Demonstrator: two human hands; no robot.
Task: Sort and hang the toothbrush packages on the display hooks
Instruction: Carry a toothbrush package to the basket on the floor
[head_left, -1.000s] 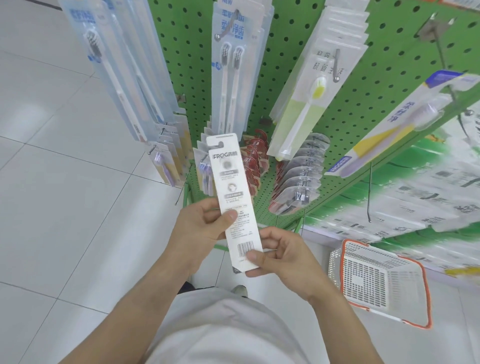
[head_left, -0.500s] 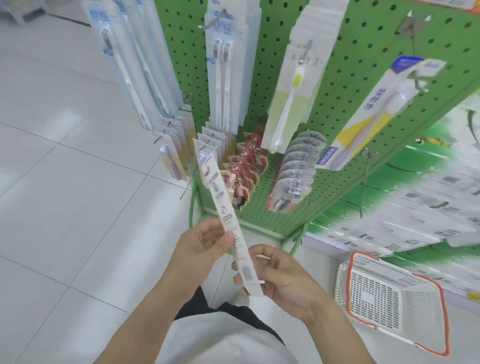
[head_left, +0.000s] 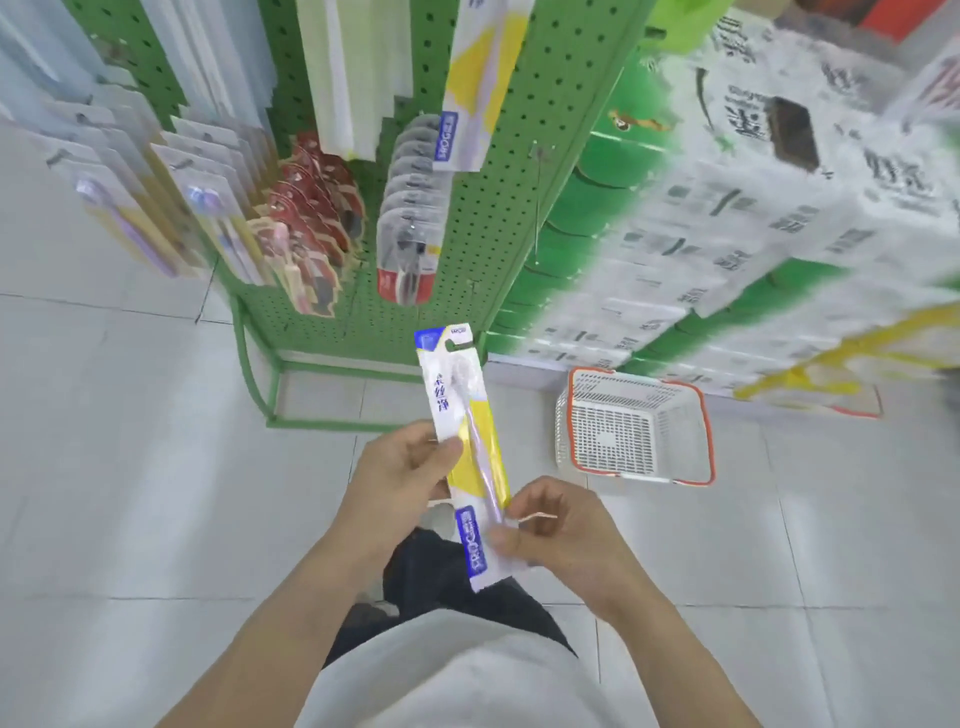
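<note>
Here both hands (head_left: 400, 478) (head_left: 561, 530) grip one toothbrush package (head_left: 465, 447); basket (head_left: 634, 431) beside pegboard rack (head_left: 519, 208).

upper pkgs (head_left: 358, 73): cut off by top edge, blurred, print unreadable
stacked cartons (head_left: 737, 218): motion-blurred, text illegible
held pkg (head_left: 462, 447): lower part partly behind fingers of both hands
pegboard rack (head_left: 524, 171): top out of frame
hooks: mostly hidden by pkgs
</note>
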